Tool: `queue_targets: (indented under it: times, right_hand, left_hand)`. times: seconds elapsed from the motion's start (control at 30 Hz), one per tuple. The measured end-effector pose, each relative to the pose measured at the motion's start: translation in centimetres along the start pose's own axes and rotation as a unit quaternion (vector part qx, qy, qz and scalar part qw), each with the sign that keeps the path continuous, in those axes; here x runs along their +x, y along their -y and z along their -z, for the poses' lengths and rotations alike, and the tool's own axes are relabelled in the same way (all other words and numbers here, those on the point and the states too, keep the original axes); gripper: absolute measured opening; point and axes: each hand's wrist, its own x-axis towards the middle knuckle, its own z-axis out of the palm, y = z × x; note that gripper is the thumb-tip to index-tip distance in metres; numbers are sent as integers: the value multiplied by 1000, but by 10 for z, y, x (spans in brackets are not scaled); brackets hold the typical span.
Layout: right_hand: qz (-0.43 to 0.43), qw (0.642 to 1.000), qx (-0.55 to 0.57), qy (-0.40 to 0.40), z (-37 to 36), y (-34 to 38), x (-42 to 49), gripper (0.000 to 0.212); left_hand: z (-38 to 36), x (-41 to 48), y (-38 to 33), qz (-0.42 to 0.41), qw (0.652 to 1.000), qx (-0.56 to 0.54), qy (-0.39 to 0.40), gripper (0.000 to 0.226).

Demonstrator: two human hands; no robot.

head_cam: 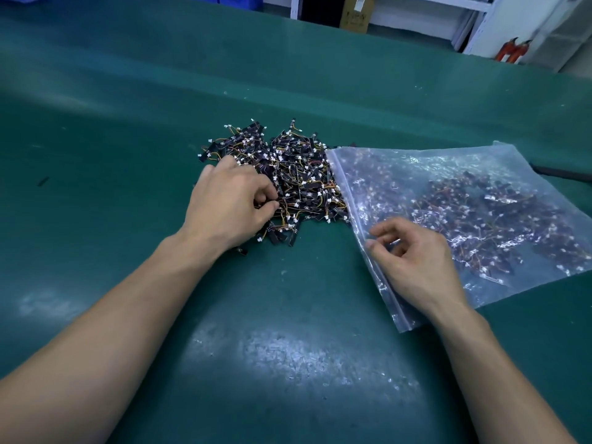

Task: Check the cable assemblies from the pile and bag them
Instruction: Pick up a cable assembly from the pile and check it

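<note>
Green table mat filled most of the view, shelving and boxes beyond its far edge.

Clear zip bag lay flat on the mat to the right, mouth edge facing the pile and touching it. Many cable assemblies were already inside, heaped toward the far right. Film looked thin, limp and slick; judged best held at the stiffer zip strip along the mouth, since the film elsewhere would only crumple.

Pile of cable assemblies sat mid-table, just left of the bag mouth. Each piece: thin coloured wires, a white connector, a dark strip end. Judged very light and floppy, and prone to snagging on neighbours when lifted. Likely best taken by the dark strip or the connector, not the wire, and drawn out slowly so the tangle lets go.

Left hand rested palm down on the near-left side of the pile, forearm stretched across the mat, thumb and forefinger pinched together on wires at the pile's edge. Which assembly it held could not be made out.

Right hand lay over the bag's mouth edge, fingers loosely curled, thumb and forefinger tips near the zip strip. Whether they gripped the film could not be told.
</note>
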Motion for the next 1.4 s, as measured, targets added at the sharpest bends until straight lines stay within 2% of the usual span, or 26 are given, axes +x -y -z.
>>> queue_targets:
  times: [0.13, 0.57, 0.73, 0.93, 1.03, 1.17, 1.4]
  right_hand:
    - [-5, 1000, 8, 2, 0, 0, 0, 12]
    - [-3, 1000, 5, -8, 4, 5, -2, 12]
    - [-3, 1000, 7, -10, 3, 5, -2, 11]
    - [-2, 1000, 27, -15, 3, 5, -3, 10]
    - [6, 998, 53, -18, 2, 8, -3, 11]
    - [22, 994, 104, -20, 1, 13, -5, 12]
    - [34, 968, 237, 73, 1, 23, -8, 24]
  left_hand:
    - [0, 0, 0, -3, 1000, 1, -18, 7]
    - [7, -1, -5, -17, 980, 3, -198, 16]
    - [2, -2, -1, 3, 984, -56, -172, 15]
    - [-1, -4, -5, -37, 974, -135, -180, 6]
    - [-2, -7, -11, -73, 968, -159, -181, 6]
    - [-4, -13, -26, -168, 954, -185, -167, 4]
    - [-14, -19, -38, -253, 935, -214, -128, 12]
